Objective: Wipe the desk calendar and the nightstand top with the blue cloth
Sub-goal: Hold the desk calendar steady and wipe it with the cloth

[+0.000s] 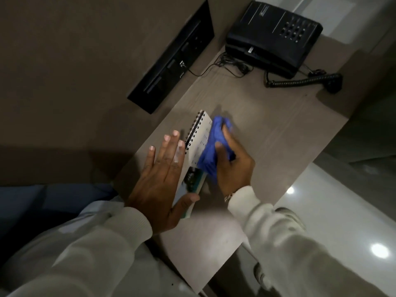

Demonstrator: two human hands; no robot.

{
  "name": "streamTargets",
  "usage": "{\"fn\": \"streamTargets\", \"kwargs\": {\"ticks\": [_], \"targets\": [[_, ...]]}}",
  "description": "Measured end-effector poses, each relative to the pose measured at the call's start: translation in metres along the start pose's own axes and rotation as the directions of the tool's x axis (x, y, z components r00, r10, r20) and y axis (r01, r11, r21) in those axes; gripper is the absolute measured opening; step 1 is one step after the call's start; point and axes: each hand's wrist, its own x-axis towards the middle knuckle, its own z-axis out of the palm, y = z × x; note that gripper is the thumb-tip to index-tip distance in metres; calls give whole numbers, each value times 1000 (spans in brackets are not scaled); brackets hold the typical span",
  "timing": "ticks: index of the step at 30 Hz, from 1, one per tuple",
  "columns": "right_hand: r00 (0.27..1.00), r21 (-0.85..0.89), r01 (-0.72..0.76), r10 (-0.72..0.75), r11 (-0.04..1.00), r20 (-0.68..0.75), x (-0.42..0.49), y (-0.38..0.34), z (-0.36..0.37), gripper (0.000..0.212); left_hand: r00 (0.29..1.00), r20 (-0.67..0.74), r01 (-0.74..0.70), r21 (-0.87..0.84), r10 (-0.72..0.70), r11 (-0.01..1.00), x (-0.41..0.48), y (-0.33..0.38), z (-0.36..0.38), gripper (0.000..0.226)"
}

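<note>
Pale wood-grain nightstand top carries the white spiral-bound desk calendar, long axis running away; flat-fingered left hand braces its binding side (thumb underneath), right hand clutching the bunched blue cloth against its face.

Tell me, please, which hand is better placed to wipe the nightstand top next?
Probably the right hand: it already grips the blue cloth beside bare nightstand top, while the left hand steadies the desk calendar.

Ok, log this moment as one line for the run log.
left hand: steadies desk calendar | right hand: presses blue cloth on calendar page | nightstand top: phone at far end
</note>
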Motion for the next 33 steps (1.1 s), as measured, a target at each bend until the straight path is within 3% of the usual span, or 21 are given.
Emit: {"fn": "streamTargets", "kwargs": {"ticks": [4, 10, 15, 22, 27, 30, 33], "targets": [[999, 45, -35, 35, 998, 6, -40, 18, 1, 42, 1000, -7, -6, -25, 6, 1000, 0, 1, -1, 86], [998, 100, 65, -64, 993, -7, -29, -11, 11, 40, 1000, 4, 4, -39, -4, 999, 1, 1, -2, 86], [997, 2, 34, -34, 999, -71, 8, -7, 3, 41, 1000, 14, 7, -44, -7, 999, 1, 0, -1, 90], [998, -112, 46, -51, 993, -41, -56, 30, 13, 45, 1000, 8, 7, -2, -7, 1000, 1, -2, 2, 90], [977, -24, -213, 214, 977, 20, -112, 31, 24, 49, 1000, 3, -21, -14, 21, 1000, 1, -2, 4, 89], [928, 18, -365, 362, 931, 91, -132, 30, 24, 42, 999, -7, -37, 9, 37, 999, 0, -4, 5, 90], [860, 7, -473, 460, 881, 221, -137, 20, 11, 53, 999, -17, -48, 33, 48, 998, -1, -4, 5, 89]]}}
